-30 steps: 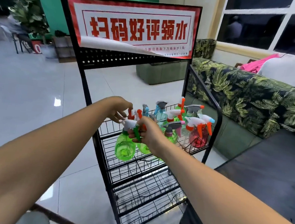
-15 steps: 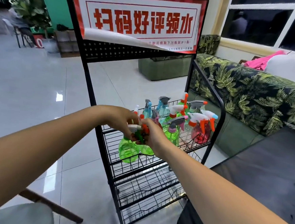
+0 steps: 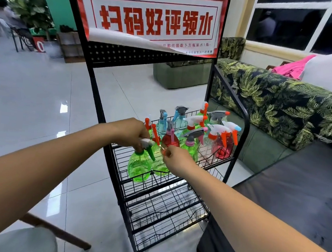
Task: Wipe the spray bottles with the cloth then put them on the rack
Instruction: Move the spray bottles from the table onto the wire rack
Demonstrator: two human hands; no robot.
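Your left grip (image 3: 132, 133) is curled over the white spray head of a green bottle (image 3: 138, 167), holding it from above. Your right grip (image 3: 177, 159), just beside it at 3 o'clock, has thumb and fingertips pinched together on a small orange part. It looks like the trigger of a second green bottle (image 3: 158, 166), though the fingers hide too much to be sure. Both green bottles stand upright, touching each other, at the front left corner of the top tier of the black wire rack (image 3: 146, 57). Behind them, from 12 to 2 o'clock, that tier is crowded with other spray bottles (image 3: 191, 145): a red bottle (image 3: 170, 141) right behind your right grip, then blue, green, clear and pink ones with white, grey and orange heads. The two wire shelves below sit at 6 o'clock from your hands. At 12 o'clock, high on the rack, is a red-and-white sign (image 3: 153, 19) whose lower left edge is peeling away. A leaf-print sofa (image 3: 281, 107) runs along the wall at 2 o'clock, with pink fabric (image 3: 291, 66) lying on its back. Glossy pale floor tiles (image 3: 33, 105) spread out at 9 o'clock, and a chair (image 3: 23, 240) shows at 7 o'clock.
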